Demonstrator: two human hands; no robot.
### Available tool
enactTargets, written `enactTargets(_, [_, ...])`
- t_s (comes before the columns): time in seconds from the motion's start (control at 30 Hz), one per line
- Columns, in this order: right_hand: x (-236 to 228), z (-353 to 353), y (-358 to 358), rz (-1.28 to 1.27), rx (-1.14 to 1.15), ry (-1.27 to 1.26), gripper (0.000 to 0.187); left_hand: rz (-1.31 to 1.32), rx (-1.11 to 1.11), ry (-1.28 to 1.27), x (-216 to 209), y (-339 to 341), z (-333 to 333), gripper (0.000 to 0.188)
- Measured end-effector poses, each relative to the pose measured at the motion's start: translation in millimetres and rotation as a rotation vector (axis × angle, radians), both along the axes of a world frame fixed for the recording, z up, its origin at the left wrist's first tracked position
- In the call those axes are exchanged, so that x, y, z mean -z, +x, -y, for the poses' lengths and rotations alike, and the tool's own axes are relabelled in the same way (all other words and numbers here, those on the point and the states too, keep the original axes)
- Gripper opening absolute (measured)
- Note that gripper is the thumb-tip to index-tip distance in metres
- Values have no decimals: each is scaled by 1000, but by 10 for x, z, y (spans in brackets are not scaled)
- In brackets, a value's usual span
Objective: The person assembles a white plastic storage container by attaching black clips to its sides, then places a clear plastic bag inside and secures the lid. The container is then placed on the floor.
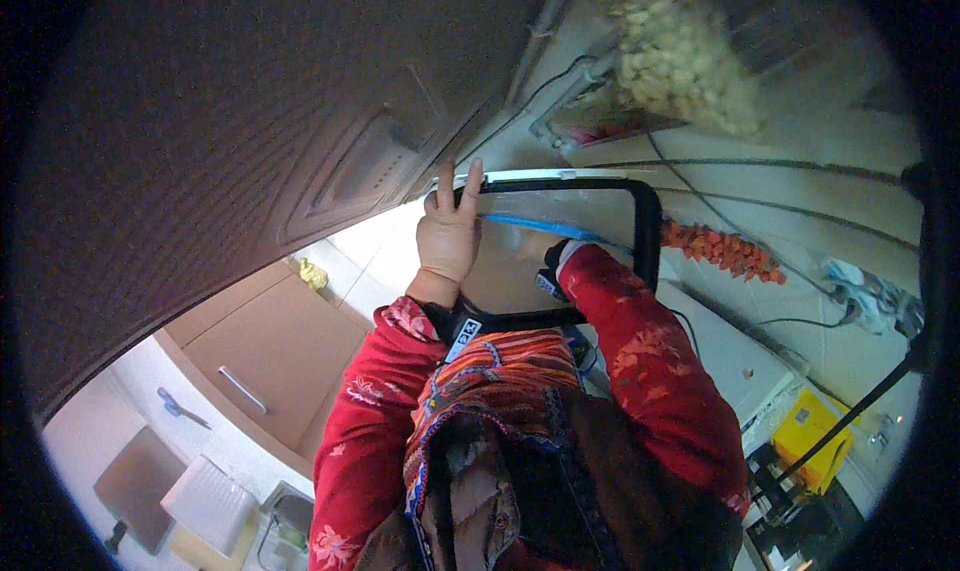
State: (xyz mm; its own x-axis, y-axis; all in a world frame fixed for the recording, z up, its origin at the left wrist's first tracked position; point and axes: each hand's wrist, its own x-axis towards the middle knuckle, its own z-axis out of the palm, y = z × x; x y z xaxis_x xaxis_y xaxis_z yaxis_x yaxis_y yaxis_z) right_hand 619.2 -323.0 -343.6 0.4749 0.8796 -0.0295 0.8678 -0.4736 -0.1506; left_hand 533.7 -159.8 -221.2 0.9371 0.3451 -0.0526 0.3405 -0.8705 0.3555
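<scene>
In front of my body is a black rounded frame (pixel 648 233) around a brownish, see-through-looking area; I cannot tell if this is a glass panel or an opening. My left hand (pixel 448 239) lies at the frame's left side, two fingers stretched out over its far edge and the thumb hidden. Within the frame's outline is my right hand (pixel 537 247), reaching leftward beside a blue strip (pixel 545 227). Its fingers are dim and smeared, so any hold is unclear. Red patterned sleeves cover both arms, and a striped cloth (pixel 495 366) hangs at my front.
A large dark textured surface (pixel 220 121) fills the upper left. Beige cabinets (pixel 285 346) and a counter with blue-handled scissors (pixel 183 408) lie left. Pale cloves (pixel 690 66), a red dried string (pixel 725 249), cables and a yellow box (pixel 812 439) are at right.
</scene>
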Motion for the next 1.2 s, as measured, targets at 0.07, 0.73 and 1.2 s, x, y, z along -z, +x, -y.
enactTargets(0.07, [-382, 48, 18, -191, -9, -42, 60, 75, 39, -111, -48, -63, -24, 91])
enactTargets(0.73, [-1457, 1238, 447, -1299, 297, 605, 29, 39, -115, -376, 71, -407, 249, 84])
enactTargets(1.2, [-964, 1981, -847, -461, 1108, 195, 61, -189, 1115, 98, -1, -787, 199, 26])
